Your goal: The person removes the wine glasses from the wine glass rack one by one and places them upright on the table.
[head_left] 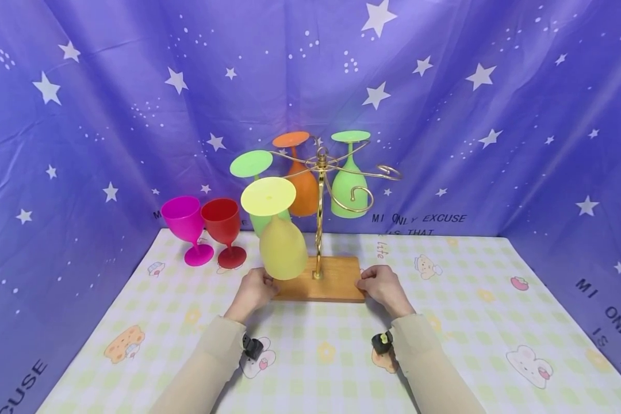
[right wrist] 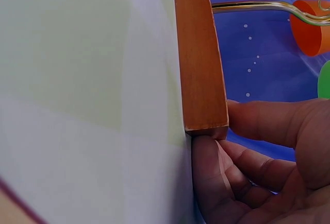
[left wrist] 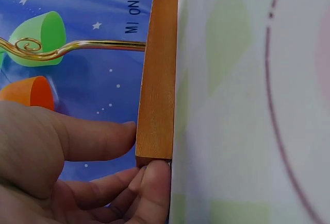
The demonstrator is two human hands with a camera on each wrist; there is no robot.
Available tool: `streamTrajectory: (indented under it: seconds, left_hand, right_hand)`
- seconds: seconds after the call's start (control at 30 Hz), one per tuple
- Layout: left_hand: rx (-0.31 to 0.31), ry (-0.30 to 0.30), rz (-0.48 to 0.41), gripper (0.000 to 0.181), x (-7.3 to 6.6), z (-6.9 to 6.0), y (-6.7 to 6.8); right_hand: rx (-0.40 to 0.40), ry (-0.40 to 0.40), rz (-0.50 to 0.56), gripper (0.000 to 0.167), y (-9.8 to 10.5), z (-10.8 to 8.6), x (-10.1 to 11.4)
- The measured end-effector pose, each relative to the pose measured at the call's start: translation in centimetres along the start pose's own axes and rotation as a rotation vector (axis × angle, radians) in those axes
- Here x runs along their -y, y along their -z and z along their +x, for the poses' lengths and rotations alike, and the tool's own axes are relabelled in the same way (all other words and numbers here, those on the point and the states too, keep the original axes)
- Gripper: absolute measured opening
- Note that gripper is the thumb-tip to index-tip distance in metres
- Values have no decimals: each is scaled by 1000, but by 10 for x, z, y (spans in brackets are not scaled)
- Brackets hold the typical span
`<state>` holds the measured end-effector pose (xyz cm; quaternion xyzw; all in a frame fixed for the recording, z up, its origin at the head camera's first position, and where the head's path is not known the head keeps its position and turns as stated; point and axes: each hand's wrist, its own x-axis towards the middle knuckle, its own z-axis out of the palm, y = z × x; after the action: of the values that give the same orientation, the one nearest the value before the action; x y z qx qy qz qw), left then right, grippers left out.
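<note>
A gold metal glass rack (head_left: 319,224) with curling arms stands upright on a rectangular wooden base (head_left: 336,282). Upside down from its arms hang a yellow goblet (head_left: 283,253), a green goblet (head_left: 252,164) partly hidden behind it, an orange goblet (head_left: 304,190) and another green goblet (head_left: 349,192). My left hand (head_left: 253,292) holds the base's left end, thumb on the upper edge and fingers against the end face. At the opposite end, my right hand (head_left: 385,287) pinches the wood in the same way. Both wrist views show the base's front edge (left wrist: 157,90) close to the cloth.
To the left of the rack, a magenta goblet (head_left: 183,221) and a red goblet (head_left: 223,224) stand upright side by side. A checked tablecloth (head_left: 460,345) covers the table. Purple star-printed curtains (head_left: 434,115) enclose the back and sides. Two right-hand rack arms carry no goblet.
</note>
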<state>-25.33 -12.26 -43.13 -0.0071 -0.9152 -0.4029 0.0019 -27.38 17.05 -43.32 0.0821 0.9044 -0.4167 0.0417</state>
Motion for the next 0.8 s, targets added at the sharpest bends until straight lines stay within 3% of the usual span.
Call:
streamTrajectory:
  seconds: [0.2, 0.47, 0.8]
  left_hand:
    - [0, -9, 12, 26, 0, 0, -1]
    - [9, 7, 0, 23, 0, -1, 0]
    - [12, 5, -18, 24, 2, -1, 1]
  right_hand:
    - [1, 2, 1, 14, 0, -1, 0]
    - [8, 4, 16, 14, 0, -2, 1]
    - [102, 5, 139, 17, 11, -3, 3]
